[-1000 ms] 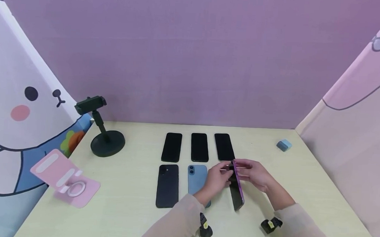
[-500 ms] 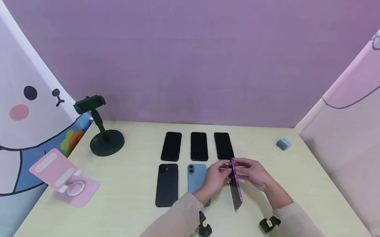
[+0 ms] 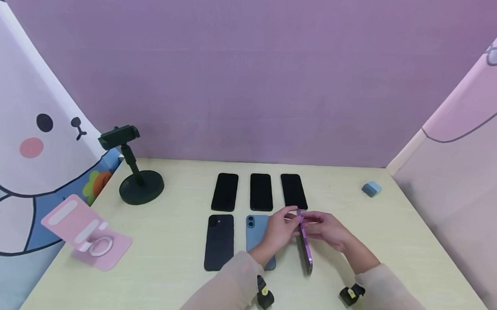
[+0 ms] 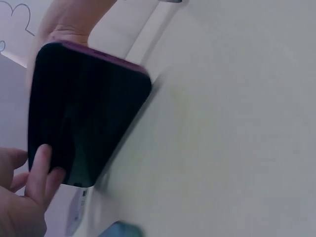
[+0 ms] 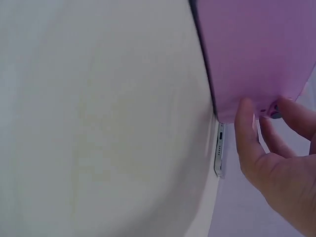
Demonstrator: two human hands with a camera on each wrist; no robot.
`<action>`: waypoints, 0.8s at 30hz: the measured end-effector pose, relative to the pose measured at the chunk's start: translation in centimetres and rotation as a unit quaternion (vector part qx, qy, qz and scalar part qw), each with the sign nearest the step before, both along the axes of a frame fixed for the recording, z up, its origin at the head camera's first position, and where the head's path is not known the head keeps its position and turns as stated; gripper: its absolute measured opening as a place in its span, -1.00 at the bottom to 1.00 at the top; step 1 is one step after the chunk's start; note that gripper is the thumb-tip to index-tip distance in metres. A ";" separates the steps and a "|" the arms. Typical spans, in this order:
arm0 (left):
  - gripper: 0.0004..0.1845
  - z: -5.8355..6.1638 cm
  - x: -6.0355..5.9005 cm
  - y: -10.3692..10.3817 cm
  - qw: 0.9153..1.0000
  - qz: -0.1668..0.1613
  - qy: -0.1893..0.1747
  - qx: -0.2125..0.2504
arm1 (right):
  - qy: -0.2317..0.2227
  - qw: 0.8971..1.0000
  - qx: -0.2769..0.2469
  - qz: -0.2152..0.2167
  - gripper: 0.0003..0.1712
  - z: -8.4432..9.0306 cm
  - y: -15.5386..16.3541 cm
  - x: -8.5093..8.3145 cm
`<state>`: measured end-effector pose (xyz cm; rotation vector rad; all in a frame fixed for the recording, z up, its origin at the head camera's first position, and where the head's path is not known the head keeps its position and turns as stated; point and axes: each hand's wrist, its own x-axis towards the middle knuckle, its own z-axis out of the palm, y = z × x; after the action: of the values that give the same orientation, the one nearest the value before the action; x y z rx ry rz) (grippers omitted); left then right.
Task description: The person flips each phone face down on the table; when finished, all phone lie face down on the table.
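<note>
A phone (image 3: 305,247) with a purple frame is tipped up on its long edge at the right of the front row. Its dark screen faces my left hand (image 3: 278,231), whose fingertips lie on the glass near the far end, as the left wrist view shows. My right hand (image 3: 326,230) holds the same end from the other side, fingers on the pink-purple back (image 5: 256,54) by the camera lens. Just left of it, partly covered by my left wrist, lies a blue phone (image 3: 256,230), back up. A black phone (image 3: 294,191) lies screen up beyond the hands.
Two more black phones, one left (image 3: 225,192) and one middle (image 3: 261,192), lie in the back row. A dark phone (image 3: 219,242) rests back up in front. Left stand a pink folding stand (image 3: 100,248) and a dark green stand (image 3: 141,188). A small blue block (image 3: 371,189) sits back right.
The purple phone has turned more upright, so its screen now shows less from the head view and its near end has swung a little left. Both hands shifted slightly left with it.
</note>
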<state>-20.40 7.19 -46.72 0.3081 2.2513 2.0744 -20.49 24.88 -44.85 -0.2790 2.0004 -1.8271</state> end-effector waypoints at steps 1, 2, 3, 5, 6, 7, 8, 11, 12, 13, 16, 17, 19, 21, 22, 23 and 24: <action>-0.60 0.2 0.0 -0.2 1.000 -0.003 0.008 -0.015 | 0.001 1.000 0.007 0.002 -0.45 -0.1 -0.1 0.0; -0.60 0.4 0.0 -0.4 0.999 -0.006 0.015 -0.031 | 0.002 1.000 0.014 0.003 -0.47 -0.2 -0.2 0.0; -0.61 0.5 -0.1 -0.5 0.999 -0.008 0.022 -0.047 | 0.002 1.000 0.020 0.002 -0.48 -0.3 -0.3 0.0; -0.63 0.7 -0.2 -0.8 0.997 -0.011 0.032 -0.073 | 0.003 0.999 0.037 -0.006 -0.51 -0.4 -0.5 0.1; -0.65 0.8 -0.3 -0.9 0.996 -0.011 0.032 -0.083 | 0.005 0.999 0.050 -0.013 -0.53 -0.3 -0.6 0.1; -0.66 0.8 -0.3 -1.1 0.996 -0.013 0.030 -0.089 | 0.003 0.998 0.063 -0.023 -0.54 -0.3 -0.7 0.2; -0.67 0.8 -0.4 -1.2 0.995 -0.012 0.025 -0.097 | 0.002 0.997 0.077 -0.032 -0.55 -0.3 -0.8 0.2; -0.67 0.5 -0.5 -1.4 0.994 -0.009 0.008 -0.111 | 0.003 0.991 0.124 -0.059 -0.56 0.0 -1.0 0.2; -0.67 0.4 -0.5 -1.5 0.993 -0.007 0.005 -0.117 | 0.002 0.988 0.138 -0.067 -0.56 0.0 -1.1 0.2; -0.67 0.3 -0.5 -1.5 0.992 -0.004 0.003 -0.123 | 0.002 0.986 0.150 -0.074 -0.57 0.1 -1.2 0.1; -0.67 -0.1 -0.6 -1.6 0.990 0.002 0.008 -0.138 | 0.002 0.979 0.182 -0.090 -0.59 0.2 -1.4 -0.1; -0.67 -0.2 -0.7 -1.7 0.989 0.004 0.010 -0.144 | 0.000 0.977 0.190 -0.096 -0.60 0.2 -1.5 -0.2; -0.69 -0.4 -0.8 -1.7 0.986 0.010 0.018 -0.164 | -0.002 0.972 0.210 -0.106 -0.63 0.1 -1.7 -0.4; -0.72 -0.6 -0.9 -1.7 0.982 0.015 0.023 -0.185 | -0.003 0.968 0.223 -0.113 -0.66 0.0 -1.8 -0.6; -0.73 -0.6 -1.0 -1.7 0.980 0.016 0.024 -0.195 | -0.001 0.967 0.229 -0.113 -0.66 -0.1 -1.8 -0.7; -0.74 -0.7 -1.0 -1.7 0.979 0.017 0.022 -0.203 | -0.002 0.966 0.232 -0.117 -0.67 -0.1 -1.8 -0.8; -0.75 -0.7 -1.1 -1.7 0.977 0.016 0.021 -0.210 | 0.000 0.965 0.235 -0.118 -0.68 -0.2 -1.8 -0.8</action>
<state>-21.48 5.53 -47.43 0.2891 2.6525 1.5544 -21.30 23.04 -45.01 0.1078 2.4742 -1.4069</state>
